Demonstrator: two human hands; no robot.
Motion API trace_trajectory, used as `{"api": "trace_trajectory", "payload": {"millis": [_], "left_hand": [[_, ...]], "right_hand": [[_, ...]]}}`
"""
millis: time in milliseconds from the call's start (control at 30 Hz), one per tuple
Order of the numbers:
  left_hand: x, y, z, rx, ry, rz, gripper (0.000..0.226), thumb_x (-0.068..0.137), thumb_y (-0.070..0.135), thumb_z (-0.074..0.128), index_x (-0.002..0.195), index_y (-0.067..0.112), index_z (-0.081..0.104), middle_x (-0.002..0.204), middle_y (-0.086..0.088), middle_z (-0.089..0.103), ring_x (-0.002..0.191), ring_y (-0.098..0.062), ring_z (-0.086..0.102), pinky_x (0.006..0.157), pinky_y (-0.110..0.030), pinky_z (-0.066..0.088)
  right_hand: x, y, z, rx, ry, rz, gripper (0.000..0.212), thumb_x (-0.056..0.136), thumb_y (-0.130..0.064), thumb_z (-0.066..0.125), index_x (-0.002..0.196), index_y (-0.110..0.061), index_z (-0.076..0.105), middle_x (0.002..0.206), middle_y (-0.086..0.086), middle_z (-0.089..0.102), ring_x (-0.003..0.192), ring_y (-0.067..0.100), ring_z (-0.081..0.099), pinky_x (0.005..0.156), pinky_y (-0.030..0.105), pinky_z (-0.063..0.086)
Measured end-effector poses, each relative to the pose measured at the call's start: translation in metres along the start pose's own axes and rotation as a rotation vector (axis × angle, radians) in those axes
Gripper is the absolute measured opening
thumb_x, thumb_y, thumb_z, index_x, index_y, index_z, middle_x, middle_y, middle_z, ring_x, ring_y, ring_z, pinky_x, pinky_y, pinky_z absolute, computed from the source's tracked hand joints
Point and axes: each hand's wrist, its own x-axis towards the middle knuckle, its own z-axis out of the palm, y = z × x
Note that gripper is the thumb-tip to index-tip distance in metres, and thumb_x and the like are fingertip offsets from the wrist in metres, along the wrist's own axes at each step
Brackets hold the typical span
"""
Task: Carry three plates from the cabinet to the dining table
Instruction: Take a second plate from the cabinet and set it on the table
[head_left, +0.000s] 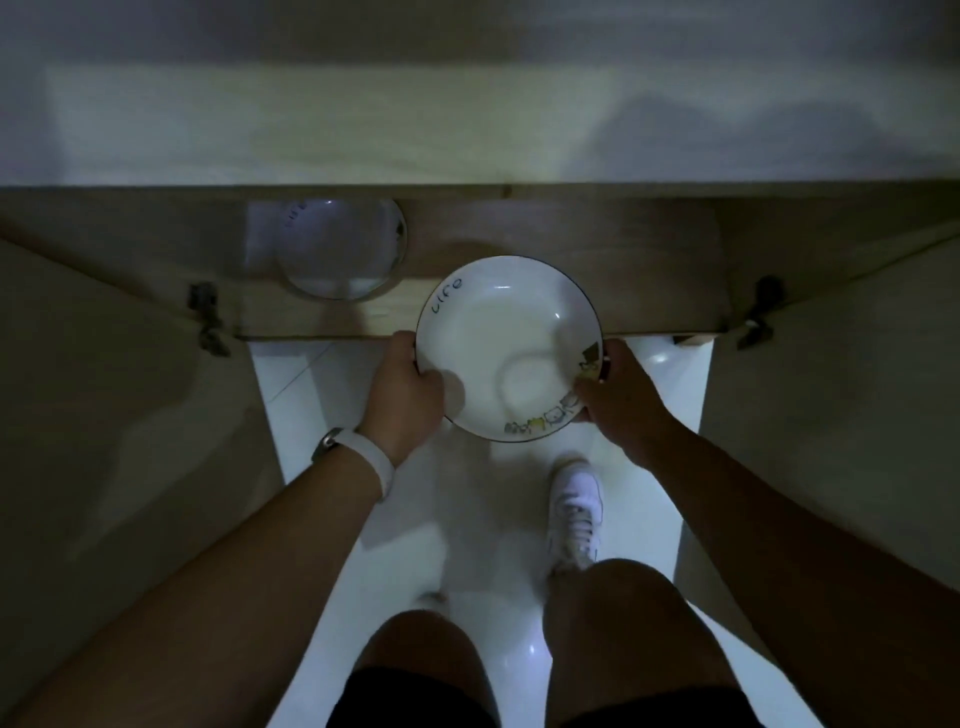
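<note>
A white plate (506, 332) with a dark rim, small cartoon figures and handwriting sits between both my hands, half over the front edge of the cabinet shelf (649, 270). My left hand (408, 384) grips its left rim and my right hand (621, 395) grips its right rim. Another white plate (337, 249) rests on the shelf further back to the left, partly in shadow. I cannot tell whether more plates lie under it.
Both cabinet doors stand open, the left door (119, 415) and the right door (831, 415), with hinges at the shelf corners. A pale countertop (467, 124) runs above. White glossy floor (467, 519) lies between the doors, where my legs and a white shoe (576, 514) stand.
</note>
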Motion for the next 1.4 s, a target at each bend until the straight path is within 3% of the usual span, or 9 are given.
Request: {"api": "trace_trajectory", "payload": {"millis": [133,400,533,667,767,867,967,1233,1400], "left_hand": [[-0.065,0.033,-0.031,-0.037,-0.033,-0.072,0.039,0.088,-0.003,0.043,0.111,0.029,0.045,0.094,0.011,0.057,0.082,-0.002,0.052,0.06,-0.018,0.039],[-0.199,0.097,-0.102,-0.169,-0.014,-0.206,0.035,0.082,0.014,0.05,0.092,0.047,0.051,0.096,0.002,0.067,0.091,-0.023,0.064,0.08,-0.053,0.056],[-0.26,0.149,-0.152,-0.254,-0.033,-0.203,0.036,0.087,0.002,0.048,0.092,0.038,0.053,0.099,-0.003,0.066,0.095,-0.03,0.065,0.067,-0.043,0.06],[-0.315,0.199,-0.198,-0.293,-0.073,-0.151,0.038,0.089,-0.002,0.047,0.095,0.035,0.054,0.099,-0.005,0.067,0.096,-0.035,0.065,0.071,-0.049,0.059],[-0.349,0.232,-0.218,-0.27,-0.138,-0.108,0.038,0.087,0.001,0.048,0.093,0.037,0.054,0.101,-0.006,0.068,0.094,-0.031,0.066,0.071,-0.05,0.06],[-0.376,0.264,-0.226,-0.27,-0.196,-0.039,0.033,0.088,0.003,0.048,0.098,0.034,0.053,0.1,0.001,0.067,0.09,-0.022,0.066,0.072,-0.047,0.06],[-0.401,0.296,-0.224,-0.316,-0.234,0.018,0.029,0.091,-0.002,0.046,0.108,0.02,0.051,0.096,0.001,0.065,0.077,-0.014,0.065,0.063,-0.038,0.06],[-0.456,0.36,-0.205,-0.349,-0.453,0.157,0.031,0.083,0.0,0.053,0.1,0.026,0.055,0.082,0.007,0.07,0.064,-0.016,0.066,0.055,-0.034,0.054],[-0.511,0.38,-0.169,-0.323,-0.622,0.217,0.038,0.087,-0.004,0.047,0.108,0.026,0.057,0.084,0.005,0.071,0.064,-0.017,0.065,0.055,-0.033,0.052]], "right_hand": [[-0.077,-0.021,-0.005,-0.067,0.066,0.009,0.03,0.083,-0.001,0.053,0.104,-0.022,0.05,0.1,0.011,0.06,0.096,0.033,0.064,0.078,0.055,0.059],[-0.232,-0.085,-0.022,-0.066,0.105,0.03,0.028,0.079,-0.006,0.051,0.098,-0.026,0.057,0.093,0.012,0.064,0.078,0.026,0.062,0.077,0.055,0.058],[-0.322,-0.127,-0.024,-0.034,0.169,0.028,0.025,0.077,-0.006,0.05,0.09,-0.025,0.06,0.071,-0.007,0.062,0.066,0.017,0.057,0.07,0.04,0.054],[-0.407,-0.166,-0.027,0.047,0.209,-0.005,0.025,0.081,-0.002,0.046,0.094,-0.018,0.06,0.068,0.0,0.056,0.055,0.013,0.046,0.053,0.024,0.045],[-0.459,-0.187,-0.039,0.06,0.245,-0.029,0.023,0.081,-0.001,0.045,0.088,-0.018,0.059,0.068,0.012,0.056,0.058,0.014,0.046,0.05,0.038,0.049],[-0.503,-0.199,-0.054,0.122,0.29,-0.05,0.023,0.083,-0.007,0.049,0.095,-0.021,0.062,0.093,0.021,0.065,0.076,0.028,0.064,0.073,0.056,0.058],[-0.542,-0.207,-0.072,0.179,0.359,-0.055,0.024,0.075,-0.024,0.054,0.095,-0.033,0.064,0.096,0.012,0.069,0.092,0.035,0.068,0.077,0.056,0.059],[-0.634,-0.203,-0.129,0.233,0.557,-0.131,0.027,0.084,-0.014,0.05,0.098,-0.033,0.062,0.095,-0.003,0.07,0.09,0.023,0.068,0.078,0.049,0.06],[-0.699,-0.168,-0.161,0.385,0.682,-0.191,0.032,0.088,-0.006,0.048,0.109,-0.028,0.06,0.098,-0.003,0.068,0.083,0.014,0.069,0.055,0.019,0.053]]}}
